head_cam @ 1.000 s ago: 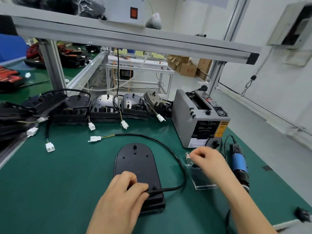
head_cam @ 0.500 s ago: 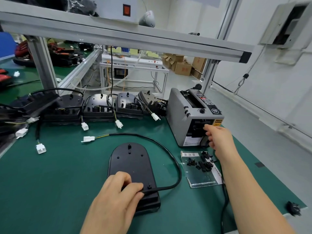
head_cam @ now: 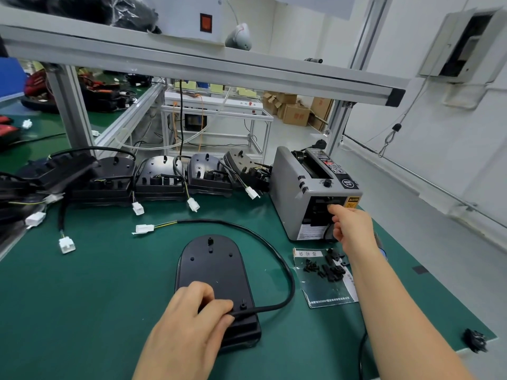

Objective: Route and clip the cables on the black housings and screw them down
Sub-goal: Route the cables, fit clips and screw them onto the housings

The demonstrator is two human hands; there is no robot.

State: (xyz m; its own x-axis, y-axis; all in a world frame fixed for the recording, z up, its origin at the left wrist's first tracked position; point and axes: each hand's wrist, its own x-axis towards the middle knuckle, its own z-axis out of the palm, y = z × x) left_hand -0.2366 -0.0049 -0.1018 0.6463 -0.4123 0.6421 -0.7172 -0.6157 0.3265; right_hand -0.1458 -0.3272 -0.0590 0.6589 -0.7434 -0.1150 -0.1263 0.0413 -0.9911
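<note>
Right hand [head_cam: 354, 229] now up at tape dispenser [head_cam: 310, 193] outlet, 2 o'clock, off parts sheet [head_cam: 329, 294]; grip curled, contents unclear. Left hand [head_cam: 189, 319] grip pinches cable [head_cam: 285, 270] on black housing [head_cam: 214, 264], 6 o'clock. Keep cable pinned; pull tape straight.

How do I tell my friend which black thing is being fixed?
On the green table, a row of black housings lines the back. This housing lies alone in front, flat, under the left hand, its cable looping right.
</note>
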